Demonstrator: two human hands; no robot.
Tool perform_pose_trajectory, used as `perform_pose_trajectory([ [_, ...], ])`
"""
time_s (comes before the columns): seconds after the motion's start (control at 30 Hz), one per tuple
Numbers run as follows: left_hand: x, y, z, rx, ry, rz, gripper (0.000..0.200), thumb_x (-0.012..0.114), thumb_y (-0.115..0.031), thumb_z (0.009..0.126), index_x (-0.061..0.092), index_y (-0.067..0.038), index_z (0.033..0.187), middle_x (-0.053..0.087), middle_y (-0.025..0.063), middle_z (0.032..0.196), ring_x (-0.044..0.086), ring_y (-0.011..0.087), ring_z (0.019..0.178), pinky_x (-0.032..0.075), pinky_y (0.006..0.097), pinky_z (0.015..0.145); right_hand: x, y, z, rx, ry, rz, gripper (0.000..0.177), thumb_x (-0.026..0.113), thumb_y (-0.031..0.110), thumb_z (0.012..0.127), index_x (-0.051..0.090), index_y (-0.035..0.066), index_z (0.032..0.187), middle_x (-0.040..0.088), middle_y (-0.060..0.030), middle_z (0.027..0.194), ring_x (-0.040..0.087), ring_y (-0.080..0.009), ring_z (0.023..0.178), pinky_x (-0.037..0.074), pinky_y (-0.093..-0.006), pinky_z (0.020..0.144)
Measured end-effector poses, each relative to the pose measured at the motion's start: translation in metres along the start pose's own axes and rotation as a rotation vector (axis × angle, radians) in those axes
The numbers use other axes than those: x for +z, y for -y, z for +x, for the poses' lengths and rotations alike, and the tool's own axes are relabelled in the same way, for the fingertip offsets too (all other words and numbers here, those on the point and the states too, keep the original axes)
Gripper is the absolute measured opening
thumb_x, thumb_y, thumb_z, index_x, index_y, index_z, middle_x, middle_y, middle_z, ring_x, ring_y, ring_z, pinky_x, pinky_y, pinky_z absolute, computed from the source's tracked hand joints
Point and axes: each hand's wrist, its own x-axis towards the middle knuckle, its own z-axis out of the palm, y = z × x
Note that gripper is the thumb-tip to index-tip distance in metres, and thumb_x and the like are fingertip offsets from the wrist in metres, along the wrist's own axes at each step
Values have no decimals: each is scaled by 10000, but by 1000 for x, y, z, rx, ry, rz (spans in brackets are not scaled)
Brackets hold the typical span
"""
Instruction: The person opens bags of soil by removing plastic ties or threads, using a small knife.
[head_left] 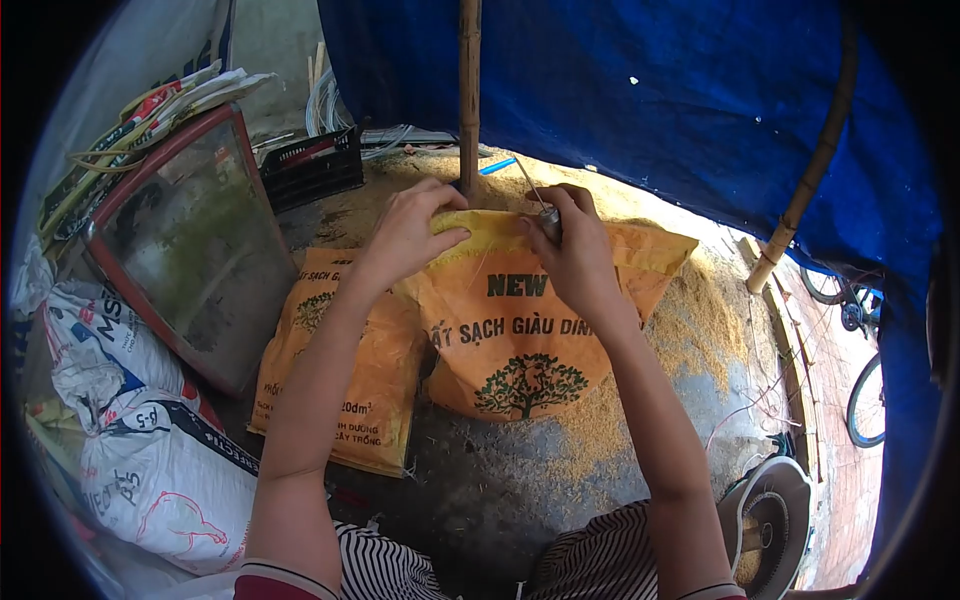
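Orange sack [520,315], below left hand [415,230] and right hand [572,230]

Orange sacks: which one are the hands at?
The right sack: left hand and right hand are at its yellow top edge. Neither is at the left sack.

A makeshift storage shelter: blue tarpaulin [620,90], bamboo poles [470,90], printed sacks [530,340], loose husk-like grains [700,330] across the floor [460,500].

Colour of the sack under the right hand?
Orange sack, with dark printing; best seen in the head view.
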Motion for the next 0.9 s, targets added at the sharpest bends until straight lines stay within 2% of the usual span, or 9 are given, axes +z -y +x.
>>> perform_pose_trajectory([
  [0.13,-6,3,3,-248,173,-102,292,740,-190,704,662,23,887,658,161,820,638,267,784,474,354,719,-8,30,-16,278,383,75,251,631,213,866,536,-12,929,563,-105,719,565,-244,598,479,-358,584],
  [0.17,-6,6,3,-252,170,-106,292,740,-190,704,662,23,887,658,161,820,638,267,784,474,354,719,-8,33,-22,352,561,129,254,603,233,895,516,-4,915,540,-79,680,547,-204,553,484,-339,549],
  [0.2,-6,10,4,-239,189,-128,305,743,-196,704,660,27,895,662,159,811,635,253,759,472,348,700,-6,35,-28,351,566,126,254,603,233,895,516,-4,915,540,-79,680,547,-204,553,484,-339,549],
  [0.27,-6,18,4,-229,206,-153,318,746,-202,704,658,31,903,665,156,802,632,239,733,470,342,682,-1,38,-40,750,832,454,264,540,273,938,470,27,1005,496,-16,672,503,-106,529,440,-265,446],
  [0.3,-5,22,4,-204,220,-167,319,746,-207,705,659,29,901,665,151,797,629,229,729,471,340,683,4,35,-47,751,836,449,264,540,273,938,470,27,1005,496,-16,672,503,-106,529,440,-265,446],
  [0.37,-6,23,6,-182,229,-183,320,746,-212,707,661,27,900,665,147,792,626,220,725,471,339,685,15,27,-58,920,757,835,262,525,262,940,446,25,1020,477,-21,692,492,-104,520,457,-278,448],
  [0.5,-22,5,11,-251,356,-113,344,751,-237,707,668,15,926,665,131,798,618,191,732,472,318,690,6,40,-50,869,775,862,246,533,233,929,445,21,1019,472,-28,724,479,-102,514,478,-290,464],
  [0.63,-30,8,6,-252,338,-119,353,741,-280,747,681,5,945,670,94,803,610,161,739,475,303,693,-3,25,-37,235,318,170,255,576,146,873,485,1,1063,529,-85,648,519,-189,509,473,-324,539],
  [0.9,-43,39,-8,-354,394,-429,239,653,-201,851,660,7,968,662,63,830,593,127,746,477,300,690,-18,-28,-9,310,164,97,205,608,159,872,542,-18,952,585,-130,635,620,-220,565,461,-328,532],
])
